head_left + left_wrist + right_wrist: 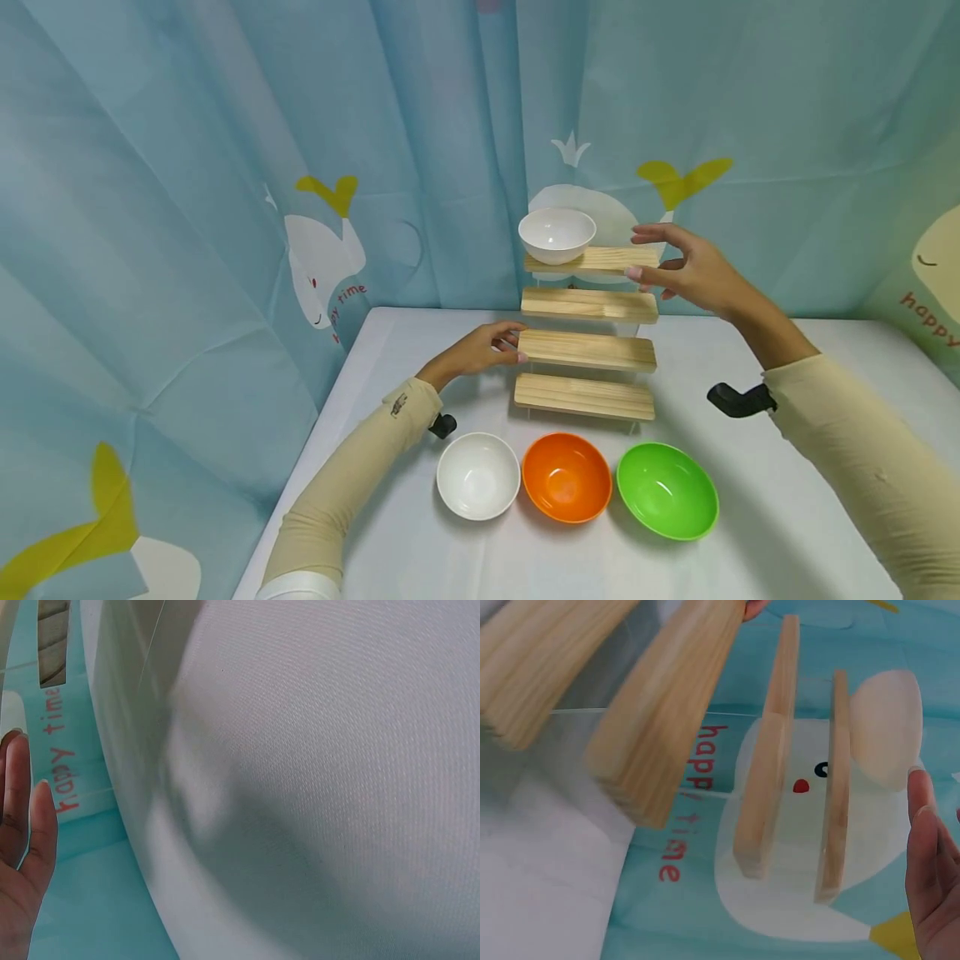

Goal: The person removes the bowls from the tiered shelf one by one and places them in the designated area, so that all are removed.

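Note:
A wooden four-step display rack [587, 350] stands on the white table, its planks rising toward the back. On the top plank's left end sits a white bowl [557, 235], which shows side-on as a pale bowl [889, 727] in the right wrist view. My right hand [693, 268] hovers at that plank's right end, thumb and fingers apart, holding nothing. At the left end of the third plank from the top is my left hand [480, 348], fingers loosely bent; contact with the wood is unclear. The left wrist view shows only part of this hand [22, 855].
In front of the rack, another white bowl [478, 477], an orange bowl [567, 478] and a green bowl [667, 492] stand in a row. A blue whale-print curtain [420, 150] hangs behind and to the left of the white table [757, 483].

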### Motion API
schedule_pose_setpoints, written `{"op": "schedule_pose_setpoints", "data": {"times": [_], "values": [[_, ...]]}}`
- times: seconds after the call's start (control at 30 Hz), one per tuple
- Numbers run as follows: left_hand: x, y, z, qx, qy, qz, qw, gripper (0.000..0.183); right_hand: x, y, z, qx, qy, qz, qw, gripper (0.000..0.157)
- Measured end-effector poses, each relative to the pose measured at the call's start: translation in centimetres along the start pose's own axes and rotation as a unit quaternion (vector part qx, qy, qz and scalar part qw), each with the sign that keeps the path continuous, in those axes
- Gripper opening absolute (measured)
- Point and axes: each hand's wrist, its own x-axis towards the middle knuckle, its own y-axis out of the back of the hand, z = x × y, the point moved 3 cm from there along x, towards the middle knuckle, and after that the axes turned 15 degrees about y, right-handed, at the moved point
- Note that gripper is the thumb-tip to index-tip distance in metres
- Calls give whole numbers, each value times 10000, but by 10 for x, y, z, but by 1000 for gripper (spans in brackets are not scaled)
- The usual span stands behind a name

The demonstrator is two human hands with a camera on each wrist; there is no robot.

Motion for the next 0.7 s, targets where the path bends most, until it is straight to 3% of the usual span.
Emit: {"op": "schedule_pose_setpoints", "data": {"times": [0.33,0.7], "values": [[1,0,-1,44,8,-10,10000,60,38,-8,3,4,-141,-248,9996,75],[1,-1,-1,56,24,-43,10000,60,57,-17,13,176,-421,-521,9976,87]]}}
